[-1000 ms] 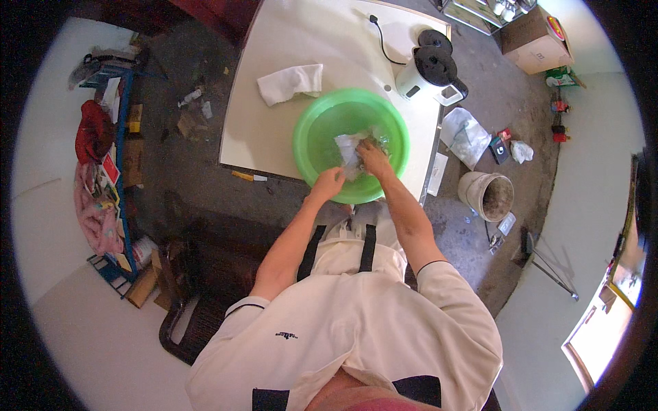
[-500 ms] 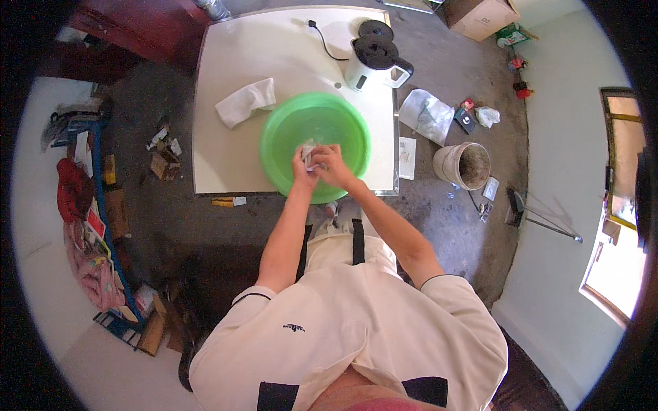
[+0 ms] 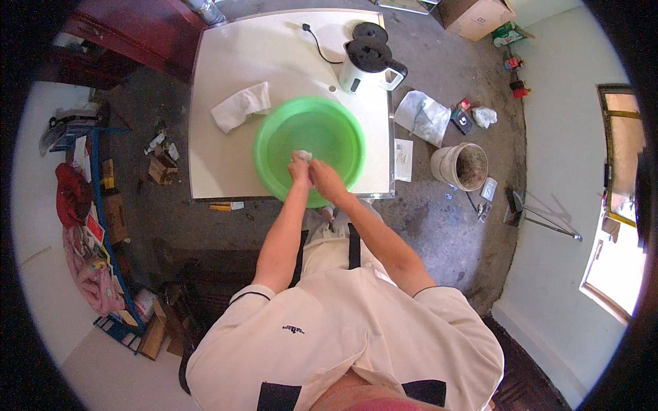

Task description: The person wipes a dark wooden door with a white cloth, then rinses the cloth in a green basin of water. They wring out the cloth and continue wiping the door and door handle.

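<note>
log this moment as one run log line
left hand: on white cloth | right hand: pressed against left | place: green basin on white table

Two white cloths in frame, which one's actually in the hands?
The small white cloth bunched between the left hand and right hand, inside the green basin. The other, a folded white cloth, lies untouched on the table left of the basin.

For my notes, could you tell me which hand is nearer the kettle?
Right. The right hand lies in the green basin on the kettle's side; the left hand sits just beyond.
</note>
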Motion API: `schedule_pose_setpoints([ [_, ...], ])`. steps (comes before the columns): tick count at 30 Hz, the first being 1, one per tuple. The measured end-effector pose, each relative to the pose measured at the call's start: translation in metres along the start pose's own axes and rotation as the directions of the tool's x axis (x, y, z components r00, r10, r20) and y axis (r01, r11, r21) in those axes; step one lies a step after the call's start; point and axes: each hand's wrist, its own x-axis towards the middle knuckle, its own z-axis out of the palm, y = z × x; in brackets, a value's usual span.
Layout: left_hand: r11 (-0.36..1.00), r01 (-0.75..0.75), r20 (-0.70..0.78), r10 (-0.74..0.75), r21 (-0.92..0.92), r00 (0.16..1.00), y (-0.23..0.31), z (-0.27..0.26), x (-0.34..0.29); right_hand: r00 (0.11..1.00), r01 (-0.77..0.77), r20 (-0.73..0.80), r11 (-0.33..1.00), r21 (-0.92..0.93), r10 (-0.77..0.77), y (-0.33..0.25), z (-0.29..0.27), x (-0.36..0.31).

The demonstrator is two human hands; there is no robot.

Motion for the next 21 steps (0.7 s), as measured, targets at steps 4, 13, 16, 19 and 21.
schedule_pose_setpoints([
  [4,0.826,-0.206,0.148,0.150,0.524,0.978,0.016,0.005,-0.021,0.995,-0.099,-0.001,0.994,0.049,0.099,0.023,0.009,-0.001],
  [13,0.494,-0.697,0.691,0.238,0.519,0.683,0.051,-0.032,-0.056,0.982,-0.188,0.043,0.977,0.097,0.184,0.039,-0.020,-0.004],
  [16,0.314,-0.737,0.708,0.222,0.599,0.670,0.066,-0.036,-0.084,0.979,-0.194,-0.058,0.980,0.047,0.197,0.025,-0.025,-0.009],
  [19,0.148,-0.780,0.722,0.305,0.608,0.621,0.074,-0.029,-0.104,0.992,-0.110,-0.082,0.985,-0.134,0.100,0.015,-0.030,-0.005],
  [21,0.029,-0.803,0.730,0.397,0.595,0.556,0.078,-0.027,-0.110,0.994,-0.043,-0.106,0.973,-0.228,0.019,0.012,-0.027,0.001],
])
